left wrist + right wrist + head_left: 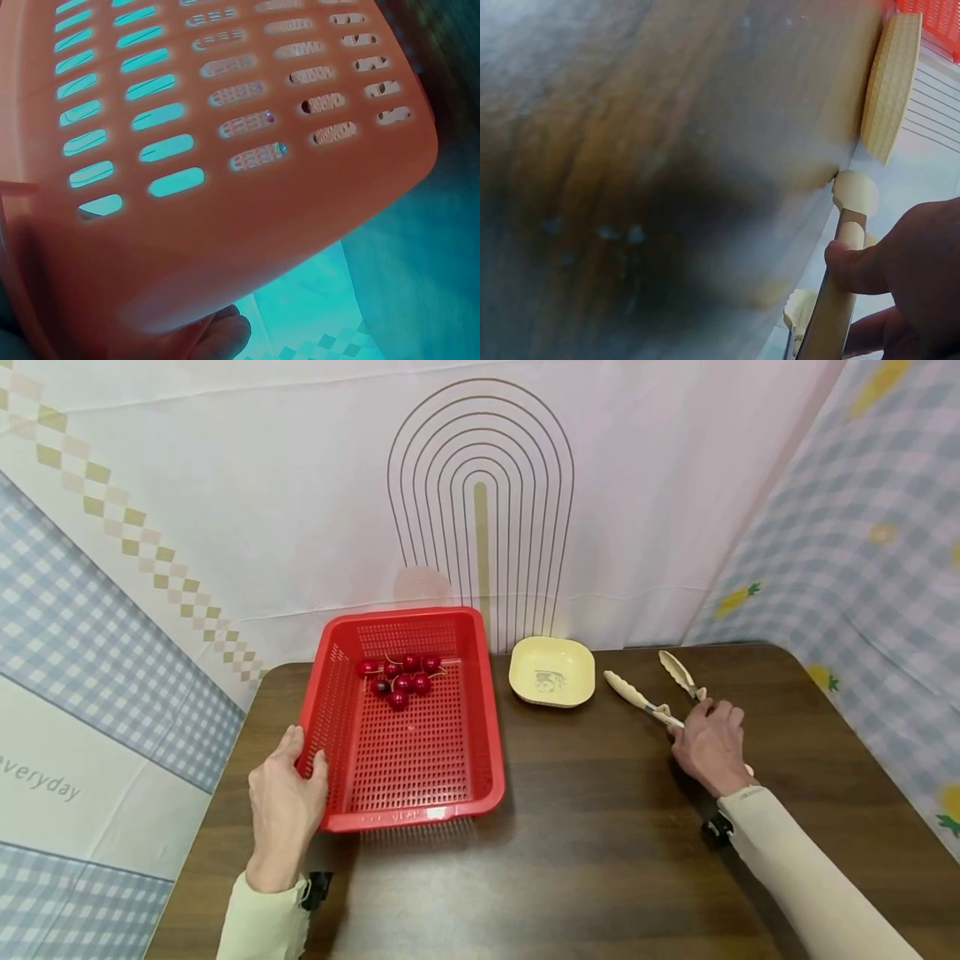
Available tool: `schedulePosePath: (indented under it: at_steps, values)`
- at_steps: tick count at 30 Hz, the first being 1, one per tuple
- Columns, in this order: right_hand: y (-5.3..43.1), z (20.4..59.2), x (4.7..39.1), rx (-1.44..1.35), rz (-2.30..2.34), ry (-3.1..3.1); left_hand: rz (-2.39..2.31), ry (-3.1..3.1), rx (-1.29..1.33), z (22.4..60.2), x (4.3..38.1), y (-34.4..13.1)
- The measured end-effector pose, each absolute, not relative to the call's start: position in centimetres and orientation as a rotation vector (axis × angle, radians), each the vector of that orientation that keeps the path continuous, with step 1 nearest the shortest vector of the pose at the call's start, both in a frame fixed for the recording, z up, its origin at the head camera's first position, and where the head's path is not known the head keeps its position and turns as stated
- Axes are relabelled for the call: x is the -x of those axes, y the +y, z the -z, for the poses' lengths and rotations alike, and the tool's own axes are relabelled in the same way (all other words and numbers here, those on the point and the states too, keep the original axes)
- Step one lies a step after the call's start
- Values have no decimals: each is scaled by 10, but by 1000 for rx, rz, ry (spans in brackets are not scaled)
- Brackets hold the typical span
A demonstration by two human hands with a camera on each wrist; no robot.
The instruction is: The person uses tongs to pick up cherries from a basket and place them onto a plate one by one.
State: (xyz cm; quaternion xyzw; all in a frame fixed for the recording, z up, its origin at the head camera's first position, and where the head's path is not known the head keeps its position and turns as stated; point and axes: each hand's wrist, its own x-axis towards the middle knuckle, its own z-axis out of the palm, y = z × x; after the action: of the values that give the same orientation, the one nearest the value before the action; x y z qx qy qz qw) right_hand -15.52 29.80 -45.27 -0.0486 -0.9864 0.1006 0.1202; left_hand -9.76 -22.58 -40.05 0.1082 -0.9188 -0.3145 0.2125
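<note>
A red plastic basket (408,752) with slotted walls stands on the left part of the table. Several dark red cherries (402,683) lie together at its far end, some with stems. My left hand (288,789) grips the basket's left rim, thumb on the inner side; the left wrist view shows the slotted wall (225,217) close up and a fingertip below. On the right, my right hand (711,743) holds a pair of cream-tipped tongs (633,692) lying spread apart. In the right wrist view the thumb (859,268) presses one tong arm (831,315).
Between basket and tongs sits a small cream-yellow dish (552,672) with a printed picture on its bottom. The dark wooden table (570,860) ends at a white cloth backdrop (300,527) behind. Checked cloth (885,610) hangs along both sides.
</note>
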Motion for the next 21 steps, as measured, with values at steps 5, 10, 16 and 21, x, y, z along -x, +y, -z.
schedulePosePath:
  at_steps: [5,10,16,21]
  values:
    - [300,452,153,125,-293,-2911,868,-2547,-297,400,97,-226]
    - [301,452,152,175,-305,-2987,867,-2551,-300,401,97,-226]
    - [303,452,152,193,-297,-2977,873,-2552,-304,401,97,-225]
    - [302,454,153,138,-273,-2879,877,-2553,-304,400,98,-225]
